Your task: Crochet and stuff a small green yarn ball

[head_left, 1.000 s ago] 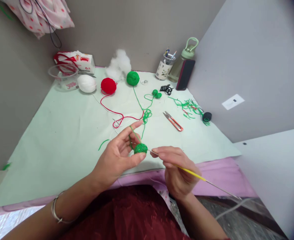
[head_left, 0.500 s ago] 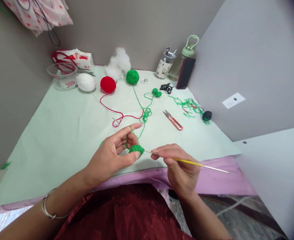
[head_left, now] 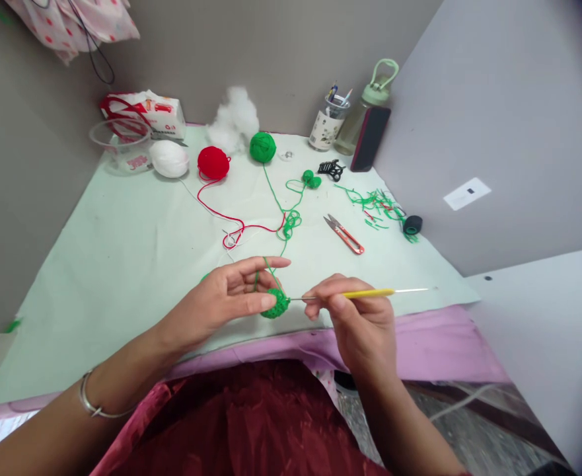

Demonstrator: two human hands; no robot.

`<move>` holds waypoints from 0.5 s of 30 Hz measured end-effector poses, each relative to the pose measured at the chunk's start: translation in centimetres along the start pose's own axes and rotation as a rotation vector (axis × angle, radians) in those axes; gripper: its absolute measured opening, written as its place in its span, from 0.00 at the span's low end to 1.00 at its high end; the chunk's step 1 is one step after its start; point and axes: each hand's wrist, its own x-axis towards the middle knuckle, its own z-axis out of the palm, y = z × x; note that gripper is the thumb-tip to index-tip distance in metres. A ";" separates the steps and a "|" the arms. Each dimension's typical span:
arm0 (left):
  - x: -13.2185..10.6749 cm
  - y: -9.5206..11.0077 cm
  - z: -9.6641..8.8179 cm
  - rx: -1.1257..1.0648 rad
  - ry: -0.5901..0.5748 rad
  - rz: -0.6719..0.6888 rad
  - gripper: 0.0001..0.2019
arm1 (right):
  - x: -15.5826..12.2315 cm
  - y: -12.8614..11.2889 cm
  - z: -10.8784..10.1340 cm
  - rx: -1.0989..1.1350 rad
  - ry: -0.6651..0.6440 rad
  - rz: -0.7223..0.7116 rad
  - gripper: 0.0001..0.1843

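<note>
My left hand point(head_left: 226, 294) pinches a small round green crochet piece point(head_left: 277, 305) between thumb and fingers. Green yarn point(head_left: 269, 268) runs over its raised index finger and down to the piece. In my right hand point(head_left: 357, 314) is a crochet hook point(head_left: 370, 293) with a yellow handle and metal at both ends. The hook's left tip meets the right edge of the green piece; the very tip is hidden in the stitches. A green yarn ball point(head_left: 262, 147) lies at the back, its strand leading to a tangled green loop point(head_left: 291, 226) beyond my hands.
Orange thread snips point(head_left: 344, 235) lie right of centre, near green yarn scraps point(head_left: 377, 206) and a black roll point(head_left: 412, 225). Red point(head_left: 214, 163) and white point(head_left: 170, 159) yarn balls sit back left. A pen cup point(head_left: 328, 123), bottle point(head_left: 364, 112) and phone point(head_left: 370, 140) stand back right.
The hook has swung from slanting down to the right to nearly level. My left hand and the green piece have shifted slightly right, and the piece is turned a little.
</note>
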 end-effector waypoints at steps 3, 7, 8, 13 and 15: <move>0.3 -0.6 0.4 -0.100 0.036 -0.003 0.22 | 0.6 -0.2 0.4 0.075 0.044 0.099 0.05; 0.5 -1.2 1.0 -0.225 0.029 -0.013 0.19 | 0.9 0.0 0.6 0.128 0.042 0.145 0.06; 0.5 -1.3 1.1 -0.240 0.036 -0.010 0.19 | 0.9 0.2 0.5 0.110 0.033 0.124 0.06; 0.4 -1.2 0.9 -0.213 0.102 0.019 0.21 | 0.8 0.9 0.2 -0.049 0.014 -0.007 0.09; 0.3 -1.1 0.8 -0.145 0.100 0.020 0.23 | 0.8 0.7 0.2 -0.126 0.013 -0.078 0.10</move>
